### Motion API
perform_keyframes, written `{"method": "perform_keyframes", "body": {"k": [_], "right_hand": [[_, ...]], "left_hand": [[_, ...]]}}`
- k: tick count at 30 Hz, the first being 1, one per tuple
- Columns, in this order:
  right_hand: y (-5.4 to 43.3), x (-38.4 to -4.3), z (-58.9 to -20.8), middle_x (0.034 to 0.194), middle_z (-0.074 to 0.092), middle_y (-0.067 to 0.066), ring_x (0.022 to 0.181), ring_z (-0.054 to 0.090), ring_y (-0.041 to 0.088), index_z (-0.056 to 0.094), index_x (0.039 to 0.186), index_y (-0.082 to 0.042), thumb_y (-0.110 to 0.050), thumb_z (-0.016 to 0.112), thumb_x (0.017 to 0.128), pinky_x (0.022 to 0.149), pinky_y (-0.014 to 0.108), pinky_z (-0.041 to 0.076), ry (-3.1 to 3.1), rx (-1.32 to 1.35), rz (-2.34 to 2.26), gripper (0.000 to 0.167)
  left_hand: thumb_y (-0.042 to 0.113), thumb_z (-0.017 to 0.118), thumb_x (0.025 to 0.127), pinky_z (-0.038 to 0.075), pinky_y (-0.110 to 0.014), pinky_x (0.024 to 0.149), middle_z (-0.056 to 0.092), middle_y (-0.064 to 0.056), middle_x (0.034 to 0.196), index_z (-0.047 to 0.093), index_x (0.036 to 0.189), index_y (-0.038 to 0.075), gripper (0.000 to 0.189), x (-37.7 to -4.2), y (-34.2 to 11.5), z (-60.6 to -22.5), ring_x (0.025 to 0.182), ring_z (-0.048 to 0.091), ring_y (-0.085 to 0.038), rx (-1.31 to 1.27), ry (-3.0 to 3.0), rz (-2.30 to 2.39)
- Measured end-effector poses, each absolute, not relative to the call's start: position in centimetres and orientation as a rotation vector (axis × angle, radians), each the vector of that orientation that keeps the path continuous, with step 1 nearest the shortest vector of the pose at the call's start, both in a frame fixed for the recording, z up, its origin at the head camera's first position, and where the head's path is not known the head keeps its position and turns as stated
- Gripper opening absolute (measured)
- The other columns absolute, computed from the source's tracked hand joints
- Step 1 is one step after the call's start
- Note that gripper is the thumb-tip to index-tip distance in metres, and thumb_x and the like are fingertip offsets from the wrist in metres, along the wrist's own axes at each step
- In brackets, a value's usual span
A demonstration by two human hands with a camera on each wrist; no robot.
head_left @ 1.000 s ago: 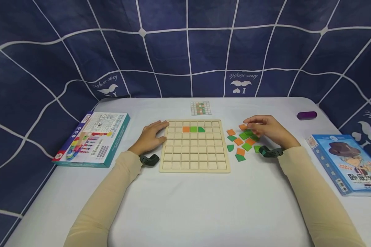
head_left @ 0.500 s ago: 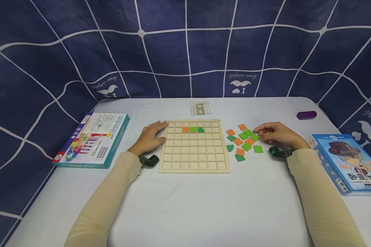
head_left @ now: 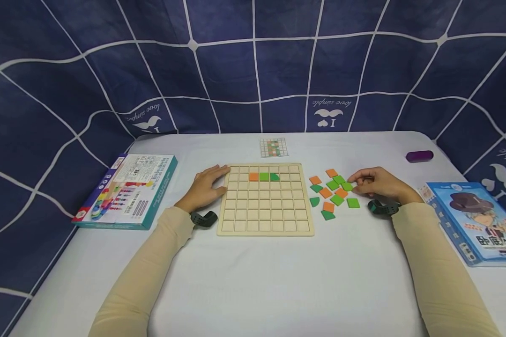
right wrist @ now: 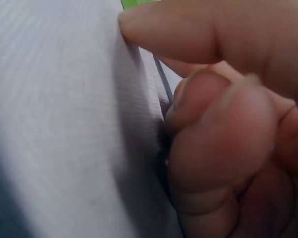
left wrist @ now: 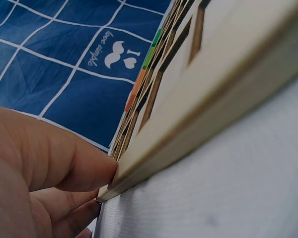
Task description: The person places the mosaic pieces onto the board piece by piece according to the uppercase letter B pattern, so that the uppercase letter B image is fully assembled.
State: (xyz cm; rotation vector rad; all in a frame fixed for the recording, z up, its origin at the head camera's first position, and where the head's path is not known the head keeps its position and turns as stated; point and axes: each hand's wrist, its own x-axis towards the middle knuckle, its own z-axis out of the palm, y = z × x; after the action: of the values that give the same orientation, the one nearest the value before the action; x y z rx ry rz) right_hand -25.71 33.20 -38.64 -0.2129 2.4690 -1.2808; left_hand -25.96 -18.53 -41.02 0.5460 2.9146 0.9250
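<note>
In the head view my left hand (head_left: 205,186) rests at the upper left edge of a pale wooden grid board (head_left: 265,232). Its fingers lie fairly straight, and in the left wrist view the thumb (left wrist: 84,166) touches the board's rim. An orange square tile (head_left: 254,177), a green square tile (head_left: 264,176) and a dark green rounded tile (head_left: 274,177) sit side by side in the grid. Right of the board, the thumb and index finger of my right hand (head_left: 377,181) pinch the edge of a light green square tile (head_left: 346,186); the other fingers are curled.
Several loose orange and green tiles (head_left: 337,200) lie between board and right hand. A small pattern card (head_left: 273,148) lies behind the board. Boxes flank the table: a toy box (head_left: 126,187) left, a blue box (head_left: 476,222) right. A purple case (head_left: 419,156) lies back right.
My right hand has drawn back rightward from over the tile pile, uncovering several tiles, and has stayed at the pile's right edge since. The left hand has stayed at the board.
</note>
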Motion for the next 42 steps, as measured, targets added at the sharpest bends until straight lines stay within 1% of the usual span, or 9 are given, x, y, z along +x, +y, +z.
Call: {"method": "perform_keyframes", "body": {"k": [7, 11, 17, 22, 24, 27, 33, 37, 42], "right_hand": [[33.2, -25.6, -38.5, 0.086, 0.06, -0.002, 0.069, 0.054, 0.009, 0.064, 0.129, 0.015, -0.002, 0.081, 0.092, 0.061, 0.022, 0.052, 2.473, -0.191, -1.289, 0.044], [33.3, -25.6, -38.3, 0.092, 0.065, -0.001, 0.074, 0.057, 0.011, 0.064, 0.129, 0.014, -0.004, 0.08, 0.094, 0.064, 0.024, 0.056, 2.474, -0.219, -1.28, 0.043], [33.0, -25.8, -37.8, 0.101, 0.07, 0.003, 0.08, 0.062, 0.014, 0.061, 0.131, 0.013, -0.004, 0.075, 0.097, 0.068, 0.026, 0.06, 2.482, -0.279, -1.265, 0.04], [31.8, -25.8, -37.1, 0.098, 0.077, 0.005, 0.074, 0.064, 0.016, 0.059, 0.132, 0.013, -0.001, 0.071, 0.099, 0.067, 0.026, 0.06, 2.468, -0.292, -1.33, 0.038], [31.2, -25.9, -37.0, 0.096, 0.079, 0.003, 0.071, 0.063, 0.015, 0.058, 0.132, 0.013, -0.001, 0.07, 0.099, 0.066, 0.026, 0.059, 2.463, -0.297, -1.366, 0.037], [30.1, -25.9, -37.1, 0.093, 0.08, -0.002, 0.069, 0.063, 0.014, 0.058, 0.132, 0.011, -0.003, 0.073, 0.099, 0.065, 0.024, 0.058, 2.454, -0.27, -1.428, 0.038], [27.5, -25.9, -37.2, 0.092, 0.079, -0.008, 0.07, 0.062, 0.013, 0.059, 0.134, 0.003, -0.013, 0.077, 0.101, 0.069, 0.024, 0.056, 2.431, -0.165, -1.53, 0.042], [25.9, -25.6, -36.8, 0.09, 0.079, -0.007, 0.072, 0.062, 0.013, 0.059, 0.134, 0.002, -0.014, 0.077, 0.101, 0.069, 0.024, 0.057, 2.399, -0.146, -1.589, 0.041], [24.2, -25.2, -36.2, 0.088, 0.08, -0.005, 0.07, 0.063, 0.012, 0.059, 0.131, 0.002, -0.01, 0.075, 0.101, 0.067, 0.024, 0.057, 2.351, -0.203, -1.651, 0.036]], "left_hand": [[0.018, 0.061, 0.098, 0.014, -0.057, 0.131, 0.041, -0.013, 0.171, 0.046, 0.163, 0.003, 0.068, -25.9, -18.6, -41.0, 0.163, 0.026, -0.036, 0.557, 2.92, 0.909], [0.018, 0.061, 0.098, 0.014, -0.057, 0.131, 0.041, -0.013, 0.172, 0.046, 0.163, 0.003, 0.069, -25.8, -18.6, -40.8, 0.163, 0.026, -0.036, 0.556, 2.916, 0.911], [0.018, 0.061, 0.098, 0.015, -0.056, 0.131, 0.041, -0.013, 0.172, 0.046, 0.163, 0.003, 0.068, -25.8, -18.6, -40.7, 0.163, 0.026, -0.036, 0.548, 2.913, 0.916], [0.018, 0.061, 0.098, 0.015, -0.057, 0.131, 0.041, -0.014, 0.171, 0.047, 0.163, 0.003, 0.068, -25.9, -18.6, -40.9, 0.163, 0.026, -0.036, 0.559, 2.918, 0.915], [0.018, 0.061, 0.098, 0.014, -0.057, 0.131, 0.041, -0.014, 0.171, 0.046, 0.163, 0.003, 0.068, -25.9, -18.6, -40.9, 0.163, 0.026, -0.036, 0.558, 2.918, 0.913], [0.018, 0.061, 0.098, 0.014, -0.056, 0.131, 0.041, -0.014, 0.172, 0.046, 0.163, 0.003, 0.068, -25.9, -18.6, -40.9, 0.163, 0.026, -0.036, 0.554, 2.918, 0.911], [0.018, 0.061, 0.099, 0.014, -0.056, 0.131, 0.04, -0.013, 0.172, 0.045, 0.164, 0.003, 0.068, -25.9, -18.6, -40.8, 0.164, 0.025, -0.036, 0.542, 2.915, 0.906], [0.018, 0.061, 0.099, 0.013, -0.056, 0.132, 0.039, -0.013, 0.172, 0.045, 0.164, 0.004, 0.068, -25.8, -18.6, -40.8, 0.164, 0.024, -0.035, 0.54, 2.904, 0.909], [0.018, 0.061, 0.099, 0.013, -0.056, 0.132, 0.04, -0.013, 0.172, 0.045, 0.164, 0.004, 0.068, -25.8, -18.5, -40.7, 0.164, 0.025, -0.035, 0.538, 2.908, 0.912]]}}
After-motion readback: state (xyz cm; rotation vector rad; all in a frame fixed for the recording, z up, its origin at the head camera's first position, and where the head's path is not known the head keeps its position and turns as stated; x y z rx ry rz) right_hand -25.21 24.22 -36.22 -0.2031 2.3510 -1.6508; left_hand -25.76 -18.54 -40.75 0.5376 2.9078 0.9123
